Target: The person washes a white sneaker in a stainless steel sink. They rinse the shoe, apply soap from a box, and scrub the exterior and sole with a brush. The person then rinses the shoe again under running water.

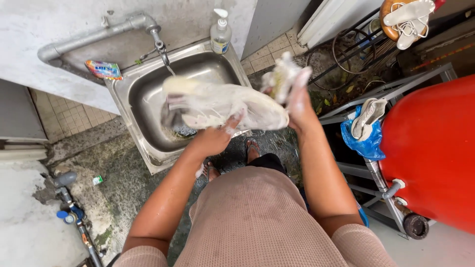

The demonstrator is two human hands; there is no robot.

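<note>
My left hand grips a soapy white shoe from below, holding it sideways over the steel sink. My right hand is raised at the shoe's right end, closed on a foamy scrubbing brush that is blurred by motion. The brush touches or is just off the shoe's heel end. A tap hangs over the sink behind the shoe.
A soap pump bottle stands on the sink's back rim, a colourful packet on its left corner. A metal rack at right holds another white shoe on a blue bag. A large red tank sits far right. Wet concrete floor lies below.
</note>
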